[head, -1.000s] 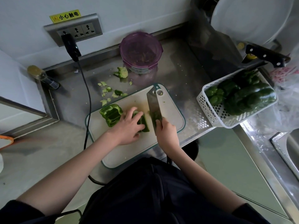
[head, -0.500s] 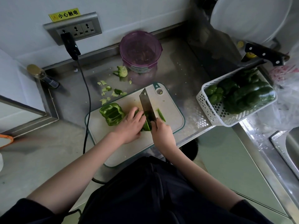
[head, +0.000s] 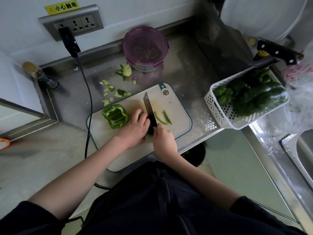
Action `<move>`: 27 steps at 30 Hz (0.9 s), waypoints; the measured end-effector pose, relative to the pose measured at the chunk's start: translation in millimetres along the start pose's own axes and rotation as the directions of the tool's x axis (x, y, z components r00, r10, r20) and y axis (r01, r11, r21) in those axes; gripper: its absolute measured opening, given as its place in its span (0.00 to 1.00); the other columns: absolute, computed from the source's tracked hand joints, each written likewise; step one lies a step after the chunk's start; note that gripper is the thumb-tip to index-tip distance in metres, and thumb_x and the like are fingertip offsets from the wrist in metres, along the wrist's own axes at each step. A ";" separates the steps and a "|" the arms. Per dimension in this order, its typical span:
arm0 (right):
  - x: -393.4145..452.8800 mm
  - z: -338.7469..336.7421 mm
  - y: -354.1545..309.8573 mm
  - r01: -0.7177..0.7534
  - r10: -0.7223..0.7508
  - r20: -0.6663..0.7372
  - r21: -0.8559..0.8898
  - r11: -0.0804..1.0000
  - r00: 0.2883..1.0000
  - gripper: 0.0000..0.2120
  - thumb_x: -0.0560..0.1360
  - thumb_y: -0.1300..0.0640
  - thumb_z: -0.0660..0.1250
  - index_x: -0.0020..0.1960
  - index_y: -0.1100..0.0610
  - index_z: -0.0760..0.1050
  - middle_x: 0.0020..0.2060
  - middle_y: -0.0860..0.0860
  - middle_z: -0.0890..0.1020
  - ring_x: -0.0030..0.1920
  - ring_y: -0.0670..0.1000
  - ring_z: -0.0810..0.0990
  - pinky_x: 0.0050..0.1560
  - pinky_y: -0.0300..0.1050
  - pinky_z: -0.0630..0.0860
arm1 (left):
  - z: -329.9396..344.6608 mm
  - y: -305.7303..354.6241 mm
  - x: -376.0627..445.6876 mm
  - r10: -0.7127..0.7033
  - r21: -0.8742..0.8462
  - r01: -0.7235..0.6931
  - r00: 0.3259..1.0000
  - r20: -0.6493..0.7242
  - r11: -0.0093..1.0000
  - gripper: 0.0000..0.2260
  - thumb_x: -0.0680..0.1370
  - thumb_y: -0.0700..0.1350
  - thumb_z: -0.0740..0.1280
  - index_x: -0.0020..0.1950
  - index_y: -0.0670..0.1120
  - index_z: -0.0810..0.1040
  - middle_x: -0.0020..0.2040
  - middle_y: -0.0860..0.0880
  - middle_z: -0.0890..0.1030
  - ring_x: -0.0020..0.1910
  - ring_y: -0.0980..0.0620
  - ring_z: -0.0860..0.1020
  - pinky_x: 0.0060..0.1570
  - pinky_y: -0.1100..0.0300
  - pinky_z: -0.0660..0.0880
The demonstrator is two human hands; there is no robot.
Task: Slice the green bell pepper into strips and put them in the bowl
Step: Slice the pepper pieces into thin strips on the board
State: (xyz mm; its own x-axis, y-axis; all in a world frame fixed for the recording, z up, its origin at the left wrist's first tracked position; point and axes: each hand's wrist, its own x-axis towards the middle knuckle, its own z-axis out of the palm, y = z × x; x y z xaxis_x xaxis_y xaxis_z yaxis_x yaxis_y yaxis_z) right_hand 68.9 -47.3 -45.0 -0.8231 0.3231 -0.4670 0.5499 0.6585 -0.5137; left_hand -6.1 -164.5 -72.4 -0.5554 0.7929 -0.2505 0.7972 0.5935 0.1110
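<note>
On the pale cutting board (head: 177,116) my left hand (head: 135,129) presses down a green pepper piece (head: 150,132) that is mostly hidden under my fingers. My right hand (head: 165,141) grips the handle of a cleaver (head: 149,108), whose blade stands edge-down against that piece. Two cut strips (head: 162,118) lie just right of the blade. A larger hollow pepper section (head: 115,116) rests on the board's left part. The purple-rimmed bowl (head: 145,48) stands at the back by the wall, with something dark inside.
A white perforated basket (head: 220,116) of whole green peppers sits at the right, overhanging the counter edge. Pepper core and scraps (head: 126,70) litter the steel counter behind the board. A black cable (head: 88,99) hangs from the wall socket past the board's left edge. Sink (head: 301,150) at far right.
The cleaver has turned from lying flat to edge-down and shifted left onto the held piece. A second strip now lies right of the blade.
</note>
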 end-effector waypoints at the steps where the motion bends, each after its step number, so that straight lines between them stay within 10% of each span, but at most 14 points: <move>1: 0.8 1.2 -1.1 -0.001 0.001 0.000 -0.015 1.000 1.000 0.10 0.82 0.55 0.51 0.46 0.59 0.65 0.38 0.57 0.75 0.40 0.61 0.77 0.38 0.50 0.72 | -0.7 0.4 -0.5 -0.002 0.002 0.002 1.000 0.008 1.000 0.29 0.59 0.45 0.76 0.51 0.40 0.63 0.54 0.36 0.73 0.60 0.31 0.68 0.47 0.43 0.78; 16: 8.4 -5.4 0.3 0.043 -0.044 -0.003 -0.131 0.990 0.999 0.11 0.82 0.53 0.51 0.45 0.57 0.65 0.36 0.54 0.73 0.36 0.59 0.74 0.35 0.47 0.68 | 0.0 5.1 -3.3 -0.059 0.048 0.060 0.998 -0.010 0.997 0.25 0.60 0.44 0.77 0.52 0.38 0.72 0.55 0.39 0.74 0.61 0.32 0.68 0.47 0.47 0.79; 21: 7.3 0.7 -3.0 0.046 -0.048 -0.010 -0.152 0.987 0.999 0.07 0.81 0.57 0.52 0.46 0.57 0.65 0.37 0.55 0.75 0.39 0.61 0.77 0.36 0.49 0.71 | -3.0 10.3 -0.6 -0.110 0.010 0.109 0.992 0.059 0.994 0.21 0.76 0.45 0.64 0.66 0.40 0.64 0.68 0.40 0.62 0.72 0.34 0.52 0.65 0.48 0.69; 27: 6.7 1.1 -4.8 0.051 -0.051 0.009 -0.159 0.986 0.999 0.06 0.81 0.59 0.52 0.45 0.56 0.62 0.38 0.56 0.75 0.38 0.60 0.75 0.36 0.49 0.69 | 6.2 6.8 -5.9 -0.044 -0.006 0.044 0.998 -0.045 0.999 0.25 0.61 0.39 0.76 0.52 0.39 0.69 0.54 0.40 0.69 0.62 0.33 0.66 0.43 0.43 0.79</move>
State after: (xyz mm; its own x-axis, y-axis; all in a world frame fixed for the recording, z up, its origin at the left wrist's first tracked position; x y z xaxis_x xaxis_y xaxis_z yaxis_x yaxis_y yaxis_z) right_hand 60.9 -49.1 -46.5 -0.8486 0.2835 -0.4466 0.4775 0.7738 -0.4162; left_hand 4.1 -166.0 -76.1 -0.6005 0.7712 -0.2115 0.7704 0.6288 0.1054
